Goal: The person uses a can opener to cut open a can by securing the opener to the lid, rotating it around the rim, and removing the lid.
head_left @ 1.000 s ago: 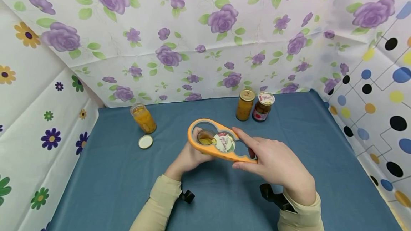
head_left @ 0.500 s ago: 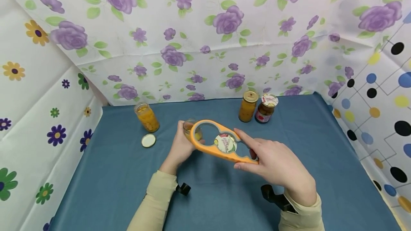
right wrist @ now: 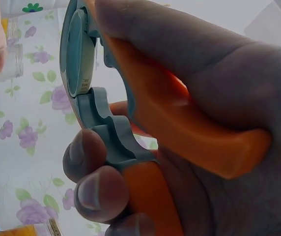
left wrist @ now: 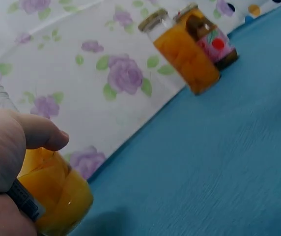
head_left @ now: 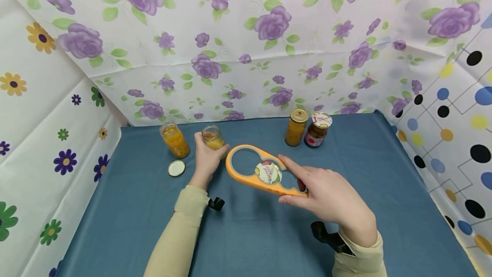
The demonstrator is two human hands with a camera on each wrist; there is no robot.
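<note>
My left hand (head_left: 206, 159) grips an open glass jar (head_left: 213, 141) of yellow-orange fruit at the back left. In the left wrist view the thumb lies across this fruit jar (left wrist: 59, 196); its other fingers are hidden. Whether the jar's base touches the cloth, I cannot tell. My right hand (head_left: 326, 187) holds an orange jar opener (head_left: 250, 179) by its handles, above the middle of the table. A round printed lid (head_left: 268, 172) sits in the opener's smaller ring. Edge-on, the same lid (right wrist: 85, 59) shows in the right wrist view between the grey inner grips.
Left of the gripped jar stands another open jar (head_left: 175, 141) of orange fruit. A loose white lid (head_left: 176, 168) lies in front of it. At the back right stand a closed orange fruit jar (head_left: 296, 128) and a dark jar (head_left: 317, 131) with a printed lid. Patterned sheets surround the blue cloth (head_left: 246, 234).
My left hand has carried the open jar from under the opener leftward and back, beside the other open jar. The right hand still holds the opener with the lid, nearly in place.
</note>
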